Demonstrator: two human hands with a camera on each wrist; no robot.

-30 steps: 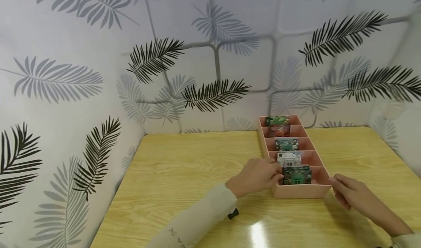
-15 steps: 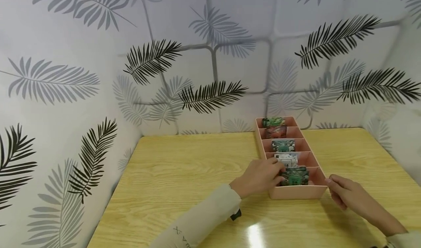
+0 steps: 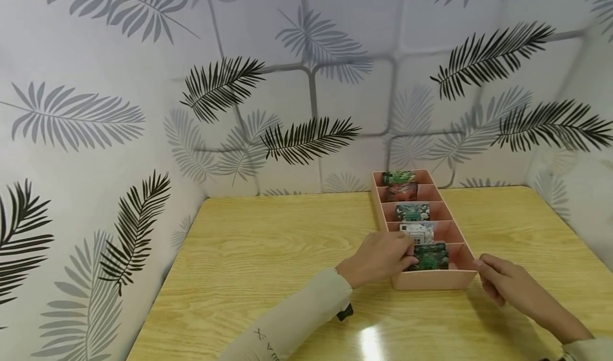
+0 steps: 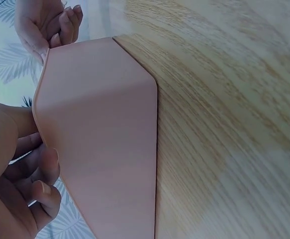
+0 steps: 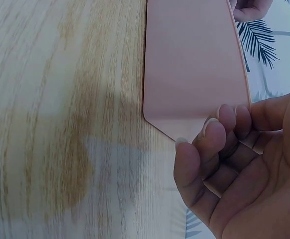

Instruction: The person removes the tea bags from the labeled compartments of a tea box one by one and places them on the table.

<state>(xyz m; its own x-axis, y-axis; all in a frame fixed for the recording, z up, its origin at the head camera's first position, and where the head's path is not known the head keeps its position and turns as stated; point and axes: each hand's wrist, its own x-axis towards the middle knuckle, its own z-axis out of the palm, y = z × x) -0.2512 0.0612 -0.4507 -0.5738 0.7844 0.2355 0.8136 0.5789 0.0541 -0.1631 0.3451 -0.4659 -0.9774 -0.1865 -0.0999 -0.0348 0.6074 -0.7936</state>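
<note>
A long pink divided tray [image 3: 433, 281] stands on the table, small patterned packets in its compartments. My left hand [image 3: 380, 257] reaches over the near left rim and pinches the left edge of a dark green packet [image 3: 432, 257] in the nearest compartment. In the left wrist view that left hand [image 4: 20, 169] has its foremost finger over the rim, its tip hidden inside, with other fingers curled outside. My right hand [image 3: 512, 286] holds the near right corner of the tray. The right wrist view shows the right hand's curled fingers [image 5: 214, 134] against the outer wall.
Behind the green packet, a white packet [image 3: 417, 233], a teal floral packet [image 3: 413, 212], a red packet [image 3: 402, 192] and a bright green packet [image 3: 398, 177] each sit in a compartment. The wooden table [image 3: 287, 233] ends at a leaf-patterned wall [image 3: 287, 84].
The view has shifted slightly since a second ago. My left fingers have moved a little at the green packet, whose front looks slightly turned. The right hand keeps its place at the corner.
</note>
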